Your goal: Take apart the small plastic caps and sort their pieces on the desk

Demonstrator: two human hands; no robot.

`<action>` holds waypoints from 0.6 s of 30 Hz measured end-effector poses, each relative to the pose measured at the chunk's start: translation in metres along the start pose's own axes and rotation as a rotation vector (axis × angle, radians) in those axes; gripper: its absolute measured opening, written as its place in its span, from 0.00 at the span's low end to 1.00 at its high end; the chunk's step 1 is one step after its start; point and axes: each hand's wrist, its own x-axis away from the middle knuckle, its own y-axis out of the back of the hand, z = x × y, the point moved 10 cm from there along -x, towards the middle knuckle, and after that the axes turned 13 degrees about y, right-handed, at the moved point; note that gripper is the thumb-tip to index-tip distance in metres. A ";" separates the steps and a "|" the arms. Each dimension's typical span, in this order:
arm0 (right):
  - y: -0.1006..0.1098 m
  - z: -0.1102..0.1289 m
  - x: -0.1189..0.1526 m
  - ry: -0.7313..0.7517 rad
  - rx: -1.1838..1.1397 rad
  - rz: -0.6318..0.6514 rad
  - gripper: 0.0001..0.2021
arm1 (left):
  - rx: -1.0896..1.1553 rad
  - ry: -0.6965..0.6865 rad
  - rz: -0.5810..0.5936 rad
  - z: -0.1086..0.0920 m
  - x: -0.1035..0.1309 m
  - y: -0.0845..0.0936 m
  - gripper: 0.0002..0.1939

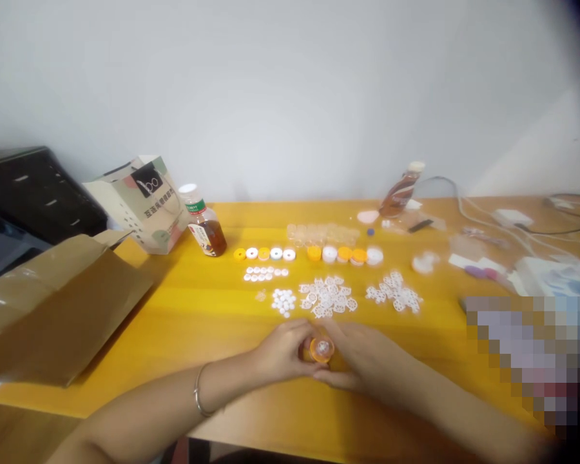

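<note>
Both my left hand (pixel 290 351) and my right hand (pixel 362 357) close around a small round orange part with a clear top (pixel 321 348), low over the front of the table. Its exact kind I cannot make out. Just beyond my fingers lies a pile of white openwork plastic pieces (pixel 327 295). To its left is a cluster of small white round pieces (pixel 283 301), and to its right a second heap of white lattice pieces (pixel 394 293). Farther back stand a row of yellow and white rings (pixel 264 254) and a row of orange and white round caps (pixel 344 255).
Clear round pieces (pixel 323 233) lie behind the caps. A drink bottle (pixel 205 222), a paper bag (pixel 145 200) and a cardboard box (pixel 62 303) occupy the left. At the back right are another bottle (pixel 401 190) and cables (pixel 488 216).
</note>
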 end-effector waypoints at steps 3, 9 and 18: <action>0.002 0.007 -0.002 0.071 0.075 0.011 0.05 | -0.019 0.007 -0.025 0.001 0.000 0.000 0.10; 0.052 -0.007 0.001 0.026 -0.112 -0.116 0.07 | -0.040 0.023 -0.029 -0.001 0.001 0.002 0.11; 0.124 -0.169 -0.019 -0.576 0.119 -0.311 0.13 | -0.024 0.022 -0.011 -0.003 0.001 0.002 0.13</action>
